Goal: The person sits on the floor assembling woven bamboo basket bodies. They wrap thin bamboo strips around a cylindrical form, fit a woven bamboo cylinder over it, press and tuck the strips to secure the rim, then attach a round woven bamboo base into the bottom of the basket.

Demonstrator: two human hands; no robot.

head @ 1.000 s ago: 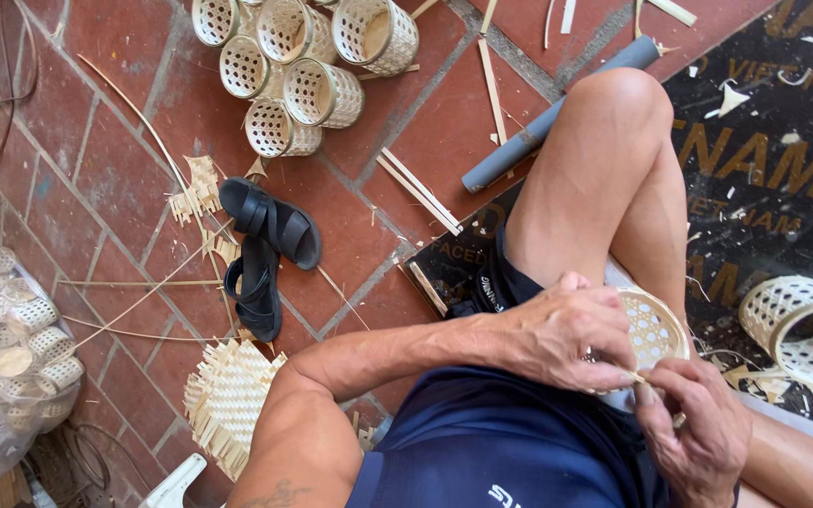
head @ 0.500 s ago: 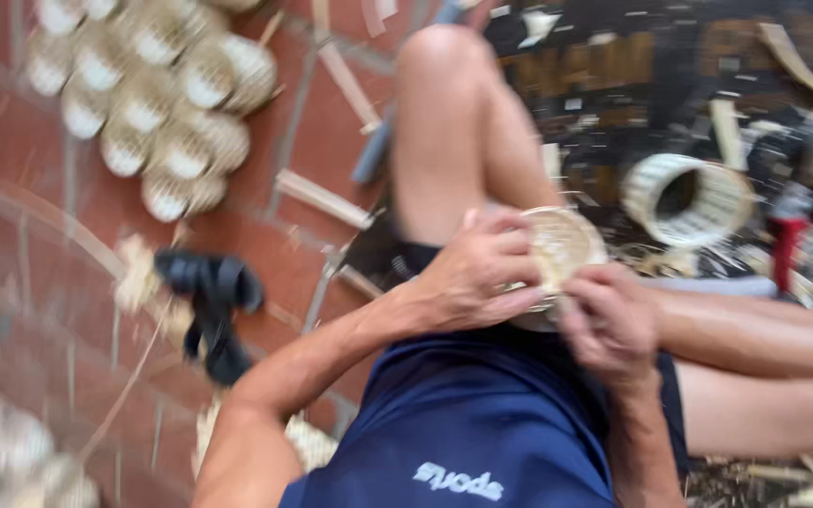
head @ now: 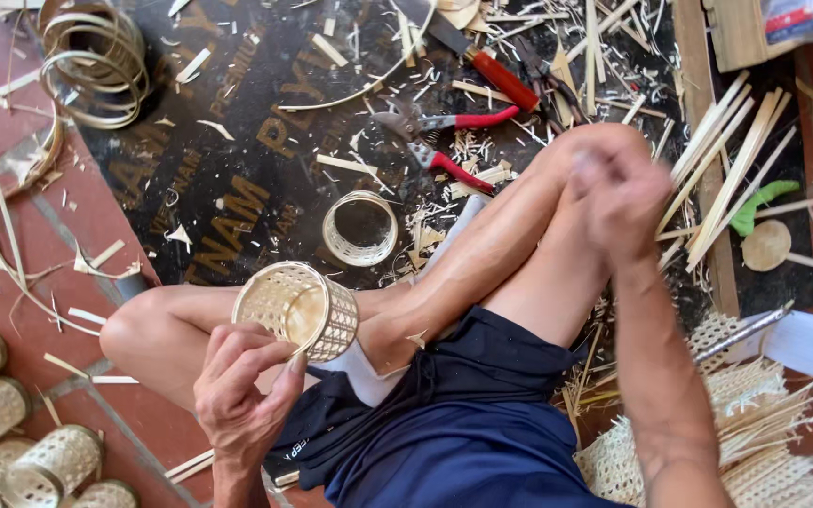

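My left hand [head: 242, 390] holds a small woven bamboo cup [head: 297, 309] by its lower edge, its open mouth tilted up and left, above my left thigh. My right hand [head: 621, 193] is raised over my right knee, blurred, fingers curled together; whether anything thin is pinched in it cannot be seen. I sit cross-legged in dark blue shorts [head: 463, 423] on a red tile floor.
Red-handled shears [head: 444, 141] and a red-handled knife [head: 491, 66] lie on a black printed mat [head: 237, 169]. A woven ring [head: 359, 228] sits beyond my legs. Bamboo strips [head: 736, 160], coiled hoops [head: 96, 61], finished cups [head: 11, 433] and woven sheets [head: 755, 442] surround me.
The view has swung to the right. My right hand left the cup and rose over my knee. My left hand alone now holds the cup, lower and further left.
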